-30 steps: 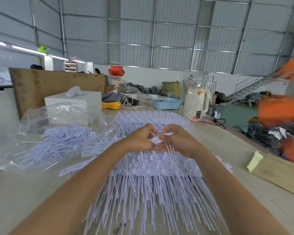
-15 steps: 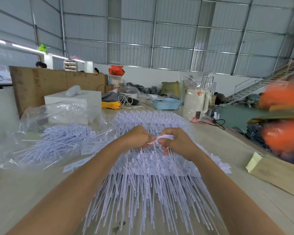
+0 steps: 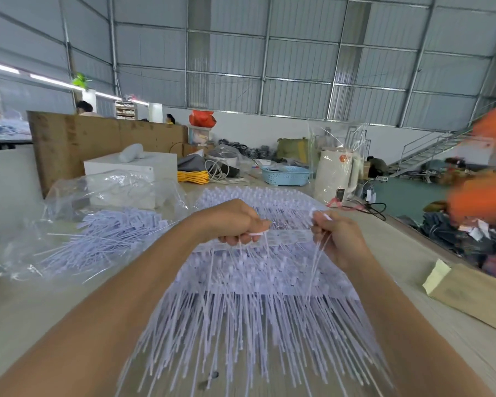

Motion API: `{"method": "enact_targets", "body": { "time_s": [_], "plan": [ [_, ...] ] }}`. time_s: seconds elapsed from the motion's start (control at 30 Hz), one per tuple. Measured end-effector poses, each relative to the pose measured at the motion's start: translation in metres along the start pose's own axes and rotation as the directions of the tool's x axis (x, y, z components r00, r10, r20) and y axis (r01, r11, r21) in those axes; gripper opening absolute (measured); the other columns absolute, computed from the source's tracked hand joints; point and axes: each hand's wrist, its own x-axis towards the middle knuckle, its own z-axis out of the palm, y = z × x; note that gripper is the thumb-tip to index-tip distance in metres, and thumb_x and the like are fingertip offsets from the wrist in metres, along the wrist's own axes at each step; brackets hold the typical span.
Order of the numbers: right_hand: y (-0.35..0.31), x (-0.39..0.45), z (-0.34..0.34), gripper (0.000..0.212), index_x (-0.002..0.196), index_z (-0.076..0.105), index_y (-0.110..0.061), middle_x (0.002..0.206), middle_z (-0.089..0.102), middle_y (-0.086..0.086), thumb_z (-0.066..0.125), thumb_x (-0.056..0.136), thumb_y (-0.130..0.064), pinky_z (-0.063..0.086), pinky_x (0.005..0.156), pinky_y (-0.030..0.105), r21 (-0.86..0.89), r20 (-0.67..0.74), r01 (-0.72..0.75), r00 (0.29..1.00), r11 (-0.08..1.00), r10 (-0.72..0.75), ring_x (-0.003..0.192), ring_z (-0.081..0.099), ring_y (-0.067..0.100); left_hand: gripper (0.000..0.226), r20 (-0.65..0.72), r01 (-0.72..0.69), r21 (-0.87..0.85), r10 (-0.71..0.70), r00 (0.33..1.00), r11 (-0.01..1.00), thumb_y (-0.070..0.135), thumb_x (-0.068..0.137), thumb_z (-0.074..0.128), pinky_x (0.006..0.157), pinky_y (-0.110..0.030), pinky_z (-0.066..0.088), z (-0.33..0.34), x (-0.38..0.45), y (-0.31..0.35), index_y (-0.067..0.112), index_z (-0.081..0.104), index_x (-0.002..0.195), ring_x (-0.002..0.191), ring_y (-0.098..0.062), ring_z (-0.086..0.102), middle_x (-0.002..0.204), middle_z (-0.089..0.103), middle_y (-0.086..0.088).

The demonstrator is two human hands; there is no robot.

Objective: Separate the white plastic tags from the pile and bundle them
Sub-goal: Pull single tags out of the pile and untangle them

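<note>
A wide pile of white plastic tags [image 3: 258,285] with long thin tails covers the table in front of me. My left hand [image 3: 235,222] is curled and pinches a white tag strip [image 3: 287,235] above the pile. That strip stretches across to my right hand [image 3: 337,234], which grips its other end along with a few thin tails hanging down. Both hands are lifted slightly over the pile and held apart.
A clear plastic bag [image 3: 98,224] with more white tags lies at the left. A white box [image 3: 135,170], blue basket [image 3: 287,174] and white kettle [image 3: 338,173] stand behind. A cardboard piece [image 3: 470,296] lies at the right; a person in orange [image 3: 487,193] stands there.
My hands were touching over the pile; now they have drawn apart, the right moving right, with a strip of tags stretched between them. The person in orange has shifted at the right.
</note>
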Motion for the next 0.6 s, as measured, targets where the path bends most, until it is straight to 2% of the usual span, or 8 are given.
{"method": "enact_targets", "body": {
  "time_s": [0.13,0.2,0.3,0.37,0.43,0.5,0.57,0.6],
  "plan": [
    [-0.005,-0.001,-0.005,0.013,0.079,0.055,-0.002,0.063,0.046,0.004,0.053,0.092,0.001,0.037,0.039,0.016,-0.013,-0.003,0.024,1.000,1.000,-0.024,0.045,0.043,0.007,0.040,-0.107,-0.069,0.100,0.079,0.991,0.993,0.043,0.092,0.056,0.043,-0.016,0.033,-0.005,-0.005,0.017,0.016,0.062,0.063,0.040,-0.009,0.041,0.050,0.054,0.006],
    [-0.009,-0.004,-0.006,0.014,0.077,0.056,-0.004,0.062,0.047,0.004,0.055,0.091,-0.001,0.039,0.040,0.018,-0.157,0.030,0.077,0.997,0.985,-0.073,0.049,0.044,0.010,0.039,-0.175,-0.083,0.169,0.113,0.978,0.982,0.044,0.092,0.056,0.042,-0.014,0.036,-0.007,-0.005,0.024,0.017,0.065,0.065,0.044,-0.008,0.048,0.054,0.058,0.005],
    [-0.022,-0.015,-0.003,0.013,0.076,0.059,-0.005,0.061,0.049,0.009,0.062,0.088,-0.009,0.045,0.047,0.023,-0.477,0.226,0.251,0.961,0.842,-0.159,0.050,0.048,0.015,0.038,-0.219,-0.088,0.288,0.154,0.964,0.954,0.045,0.092,0.054,0.052,-0.019,0.042,-0.006,-0.001,0.027,0.017,0.066,0.069,0.056,-0.012,0.057,0.063,0.062,0.002],
    [-0.036,-0.026,0.003,0.013,0.076,0.061,-0.006,0.060,0.054,0.008,0.066,0.082,-0.016,0.051,0.052,0.025,-0.545,0.391,0.355,0.909,0.760,-0.144,0.050,0.054,0.016,0.038,-0.177,-0.072,0.293,0.128,0.976,0.953,0.044,0.094,0.052,0.053,-0.021,0.042,0.001,0.004,0.022,0.019,0.062,0.067,0.056,-0.012,0.056,0.063,0.061,0.002],
    [-0.051,-0.036,0.011,0.012,0.076,0.062,-0.006,0.061,0.058,0.005,0.066,0.075,-0.018,0.052,0.053,0.023,-0.439,0.499,0.388,0.855,0.810,-0.139,0.052,0.057,0.014,0.038,-0.129,-0.020,0.306,0.062,0.990,0.952,0.043,0.095,0.050,0.053,-0.022,0.042,0.013,0.013,0.009,0.016,0.061,0.071,0.057,-0.011,0.055,0.066,0.060,0.002],
    [-0.068,-0.041,0.015,0.010,0.074,0.065,-0.009,0.061,0.057,0.001,0.070,0.072,-0.016,0.048,0.049,0.021,-0.165,0.558,0.356,0.803,0.920,-0.211,0.051,0.053,0.010,0.036,-0.057,0.035,0.311,-0.019,0.998,0.950,0.041,0.096,0.050,0.054,-0.021,0.044,0.026,0.021,-0.012,0.011,0.064,0.081,0.057,-0.012,0.053,0.071,0.060,-0.002],
    [-0.092,-0.044,0.013,0.016,0.075,0.068,-0.012,0.066,0.056,-0.002,0.079,0.067,-0.020,0.045,0.046,0.017,0.127,0.583,0.302,0.748,0.945,-0.317,0.050,0.048,0.005,0.036,0.009,0.076,0.306,-0.082,0.997,0.949,0.039,0.096,0.050,0.048,-0.018,0.044,0.034,0.024,-0.028,0.008,0.065,0.085,0.053,-0.012,0.050,0.069,0.057,-0.003],
    [-0.103,-0.044,0.009,0.017,0.079,0.068,-0.009,0.070,0.056,0.000,0.080,0.069,-0.017,0.046,0.046,0.016,0.298,0.625,0.194,0.701,0.935,-0.345,0.051,0.049,0.006,0.034,0.029,0.083,0.292,-0.095,0.995,0.953,0.037,0.096,0.051,0.044,-0.017,0.044,0.032,0.024,-0.032,0.008,0.063,0.083,0.051,-0.011,0.050,0.067,0.056,-0.002]
  ]
}}
